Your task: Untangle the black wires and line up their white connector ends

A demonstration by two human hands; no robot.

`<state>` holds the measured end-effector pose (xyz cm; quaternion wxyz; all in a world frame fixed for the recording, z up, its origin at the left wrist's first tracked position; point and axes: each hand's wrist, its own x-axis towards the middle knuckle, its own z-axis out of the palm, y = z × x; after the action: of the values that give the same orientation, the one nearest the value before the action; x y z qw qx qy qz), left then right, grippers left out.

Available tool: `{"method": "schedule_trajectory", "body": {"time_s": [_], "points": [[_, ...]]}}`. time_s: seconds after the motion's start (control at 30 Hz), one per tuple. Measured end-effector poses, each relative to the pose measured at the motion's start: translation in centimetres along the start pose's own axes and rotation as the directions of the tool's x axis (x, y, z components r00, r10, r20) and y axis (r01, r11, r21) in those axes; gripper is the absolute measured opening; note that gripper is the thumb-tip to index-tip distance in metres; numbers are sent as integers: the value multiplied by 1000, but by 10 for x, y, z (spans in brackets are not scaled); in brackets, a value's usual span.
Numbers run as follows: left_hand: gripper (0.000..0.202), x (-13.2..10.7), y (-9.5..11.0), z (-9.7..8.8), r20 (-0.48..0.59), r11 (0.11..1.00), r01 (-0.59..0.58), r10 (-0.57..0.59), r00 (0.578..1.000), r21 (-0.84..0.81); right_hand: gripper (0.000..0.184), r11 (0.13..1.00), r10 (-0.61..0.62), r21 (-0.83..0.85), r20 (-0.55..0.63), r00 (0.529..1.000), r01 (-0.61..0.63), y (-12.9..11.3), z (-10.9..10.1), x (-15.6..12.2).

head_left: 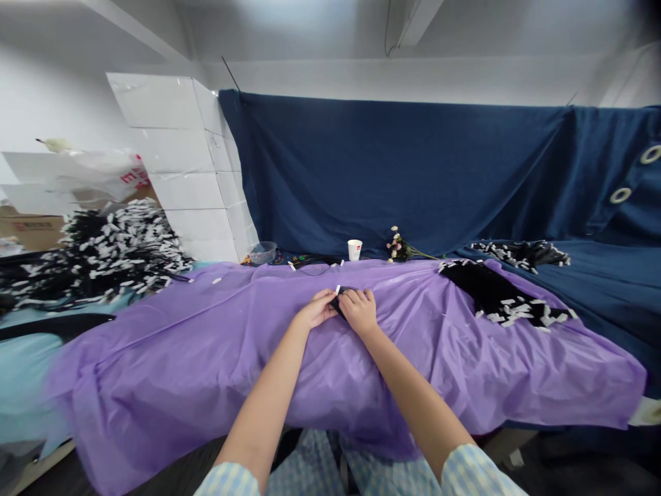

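Both hands meet over the middle of the purple sheet (pixel 206 358). Between them is a thin black strip (pixel 337 304) with a white tip at its upper end; its exact kind is too small to make out. My left hand (pixel 319 310) pinches the strip from the left. My right hand (pixel 359 310) is closed over it from the right, with fingers bent and part of the strip hidden beneath. A few similar black strips (pixel 315 260) with white ends lie at the sheet's far edge, beyond the hands.
A white paper cup (pixel 354 250), a flower sprig (pixel 400 248) and a clear plastic bowl (pixel 263 253) stand along the back. To the right lies a black bundle with white tips (pixel 485 289). A large heap (pixel 113 241) of similar pieces and stacked white boxes (pixel 178 151) are left.
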<state>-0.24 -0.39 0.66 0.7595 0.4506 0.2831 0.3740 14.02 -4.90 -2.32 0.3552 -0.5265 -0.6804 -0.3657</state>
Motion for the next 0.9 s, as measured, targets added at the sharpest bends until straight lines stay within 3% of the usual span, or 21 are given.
{"method": "schedule_trajectory", "body": {"time_s": [0.27,0.9], "points": [[17,3,-2,-3,-12,1000,1,-1,1000,21,19,1000,-6,10,0,1000,6,0,-1,0],[18,2,-3,-3,-17,999,10,-10,1000,30,13,989,143,28,118,983,-147,-4,-9,3]]}}
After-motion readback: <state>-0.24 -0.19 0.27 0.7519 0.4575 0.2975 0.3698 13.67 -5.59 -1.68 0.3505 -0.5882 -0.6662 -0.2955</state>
